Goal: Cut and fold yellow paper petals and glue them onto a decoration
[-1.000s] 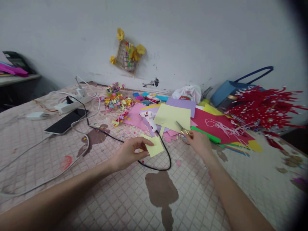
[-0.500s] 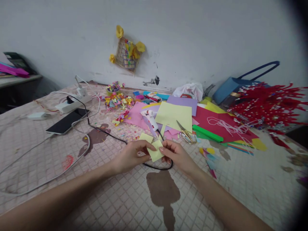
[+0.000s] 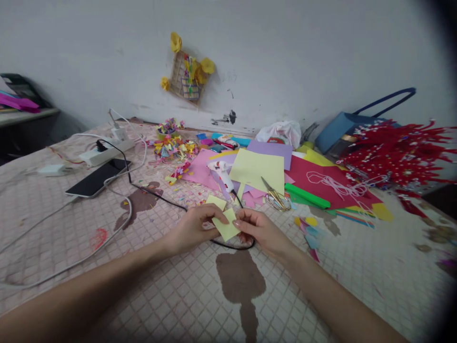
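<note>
A small square of pale yellow paper is held between my two hands, just above the table. My left hand pinches its left side between thumb and fingers. On its right side, my right hand grips the edge, thumb on top. Another pale yellow paper piece lies just behind my left fingers. Beyond the hands, a white glue gun rests on coloured paper, its black cord looping under my hands. Gold-handled scissors lie partly on a larger pale yellow sheet.
At left are a tablet, a power strip and a white cable. Paper scraps heap at the back. A green stick, white string, red beaded decorations and a blue bag are at right.
The yellow square has turned and shifted slightly left in my fingers, now showing more of a corner toward me. Both hands keep hold of it. The whole view has shifted slightly.
</note>
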Tool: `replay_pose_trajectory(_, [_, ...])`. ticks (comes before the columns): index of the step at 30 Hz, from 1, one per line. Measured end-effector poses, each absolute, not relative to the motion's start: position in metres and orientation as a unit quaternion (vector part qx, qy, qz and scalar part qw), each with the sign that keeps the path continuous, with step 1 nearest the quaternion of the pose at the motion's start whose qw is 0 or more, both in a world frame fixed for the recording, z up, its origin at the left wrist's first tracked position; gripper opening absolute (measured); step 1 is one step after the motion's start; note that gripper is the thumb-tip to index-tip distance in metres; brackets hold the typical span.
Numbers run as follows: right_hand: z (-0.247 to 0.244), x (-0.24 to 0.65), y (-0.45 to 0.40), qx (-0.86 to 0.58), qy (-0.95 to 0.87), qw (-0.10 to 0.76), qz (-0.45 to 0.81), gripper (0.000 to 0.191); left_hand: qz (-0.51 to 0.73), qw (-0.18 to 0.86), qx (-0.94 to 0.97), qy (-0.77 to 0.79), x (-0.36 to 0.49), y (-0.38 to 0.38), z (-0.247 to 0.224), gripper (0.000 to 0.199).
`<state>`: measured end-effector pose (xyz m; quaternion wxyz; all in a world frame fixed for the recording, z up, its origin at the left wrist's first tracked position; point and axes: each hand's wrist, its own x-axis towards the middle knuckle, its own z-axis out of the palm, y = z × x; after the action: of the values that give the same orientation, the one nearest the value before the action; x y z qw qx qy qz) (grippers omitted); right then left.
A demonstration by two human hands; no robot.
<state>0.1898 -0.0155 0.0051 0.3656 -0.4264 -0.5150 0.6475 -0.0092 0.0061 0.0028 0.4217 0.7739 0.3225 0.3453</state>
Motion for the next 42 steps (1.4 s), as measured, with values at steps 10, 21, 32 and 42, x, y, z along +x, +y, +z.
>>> replay_pose_trajectory(10, [0.0038, 0.186, -0.0168, -0.408, -0.541, 0.378, 0.63, 0.021, 0.341, 0.606, 0.631, 0.344, -0.003, 0.0031, 0.0062, 0.022])
replay_pose_trajectory(21, [0.0007, 0.1853, -0.0193, -0.409, -0.556, 0.372, 0.621, 0.019, 0.346, 0.663, 0.542, 0.383, -0.0019, 0.0033, 0.0015, 0.024])
replay_pose_trajectory(32, [0.0045, 0.1835, -0.0216, -0.412, -0.572, 0.366, 0.607, 0.018, 0.354, 0.695, 0.498, 0.379, 0.0009, 0.0026, -0.0013, 0.036])
replay_pose_trajectory(42, [0.0083, 0.1806, -0.0231, -0.421, -0.565, 0.358, 0.612, 0.019, 0.35, 0.69, 0.507, 0.38, 0.0004, 0.0017, -0.0003, 0.036])
